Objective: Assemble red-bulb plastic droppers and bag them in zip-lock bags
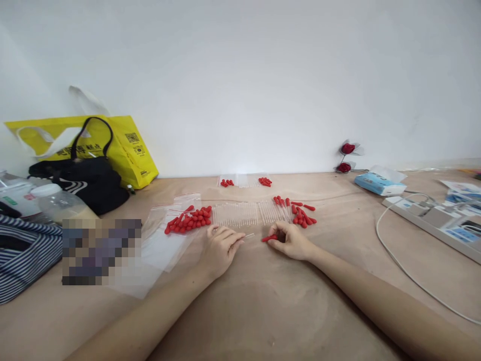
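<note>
My left hand (221, 245) pinches a thin clear dropper tube (249, 235), its free end pointing right. Across a small gap, my right hand (288, 241) grips a red rubber dropper bulb (268, 238) between thumb and fingers; the bulb's narrow end is partly hidden by them. The tube and the bulb are apart. Just beyond my hands lies a row of clear tubes (235, 214), with a second row (266, 212) beside it. A heap of red bulbs (193, 220) sits to the left on plastic bags. Several red-topped droppers (300, 216) lie at right.
Behind the rows, a clear bag (242, 180) holds more red pieces. Zip bags (150, 255) lie at left, near a yellow bag (139, 155) and a black bag (103, 185). On the right are a tissue pack (379, 183), a power strip (409, 210) and a white cable (398, 268).
</note>
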`<state>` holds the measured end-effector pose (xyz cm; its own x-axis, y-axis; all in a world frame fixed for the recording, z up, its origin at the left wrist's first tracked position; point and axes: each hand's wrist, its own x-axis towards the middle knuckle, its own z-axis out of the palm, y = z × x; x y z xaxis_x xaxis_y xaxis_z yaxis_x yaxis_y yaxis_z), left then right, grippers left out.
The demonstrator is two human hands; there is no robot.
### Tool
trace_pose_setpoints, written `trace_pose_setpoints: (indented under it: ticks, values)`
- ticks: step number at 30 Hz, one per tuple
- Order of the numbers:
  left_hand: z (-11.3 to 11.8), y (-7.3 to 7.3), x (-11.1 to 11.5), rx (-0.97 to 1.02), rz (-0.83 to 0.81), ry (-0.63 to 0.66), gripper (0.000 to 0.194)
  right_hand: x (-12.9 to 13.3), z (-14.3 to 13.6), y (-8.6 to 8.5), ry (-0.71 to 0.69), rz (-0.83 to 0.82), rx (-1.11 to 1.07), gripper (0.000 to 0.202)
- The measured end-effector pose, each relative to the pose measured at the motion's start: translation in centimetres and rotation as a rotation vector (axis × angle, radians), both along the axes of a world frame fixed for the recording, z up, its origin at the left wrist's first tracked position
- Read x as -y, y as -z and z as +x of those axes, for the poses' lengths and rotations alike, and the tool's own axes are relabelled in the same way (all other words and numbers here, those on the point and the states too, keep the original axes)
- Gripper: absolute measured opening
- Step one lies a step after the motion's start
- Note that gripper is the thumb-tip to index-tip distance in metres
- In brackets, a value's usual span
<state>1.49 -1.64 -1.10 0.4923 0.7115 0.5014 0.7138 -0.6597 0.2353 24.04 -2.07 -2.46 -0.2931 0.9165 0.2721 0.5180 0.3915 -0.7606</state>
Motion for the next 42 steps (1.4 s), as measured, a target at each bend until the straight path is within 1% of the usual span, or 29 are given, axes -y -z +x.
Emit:
trace_pose_setpoints:
  ticks: [1,5,8,10,17,28,33,36,42]
  values:
    - [0.0,0.0,0.0,0.001,-0.001,0.005,0.016,0.0,0.1,-0.1,-0.006,0.045,0.038,0.006]
    - [0.0,-0.1,0.0,-0.016,-0.009,0.016,0.016,-0.2,0.3,0.0,-0.025,0.196,0.176,0.016]
    - [0.0,-0.1,0.1,-0.031,-0.020,0.006,0.018,-0.2,0.2,0.1,-0.028,0.257,0.254,0.013]
    - [0.1,-0.1,0.1,-0.031,-0.026,0.002,0.019,0.0,0.0,0.1,-0.026,0.280,0.256,0.011]
    - [0.1,0.0,0.1,-0.025,-0.013,0.031,0.020,0.7,-1.6,-0.3,-0.051,0.205,0.096,0.002]
    - [0.1,0.0,0.1,-0.025,0.029,0.056,0.019,0.8,-2.0,-0.1,-0.038,0.144,0.113,0.002]
    - [-0.1,0.1,0.1,-0.037,0.080,0.079,0.018,0.9,-2.1,-0.2,-0.089,0.100,0.145,0.008]
    - [0.0,0.1,0.1,-0.030,0.129,0.112,0.018,0.9,-2.0,-0.2,-0.121,0.107,0.136,0.010]
    - [0.2,0.3,0.0,-0.023,0.243,0.180,0.017,1.0,-1.9,-0.2,-0.108,0.170,0.140,0.013]
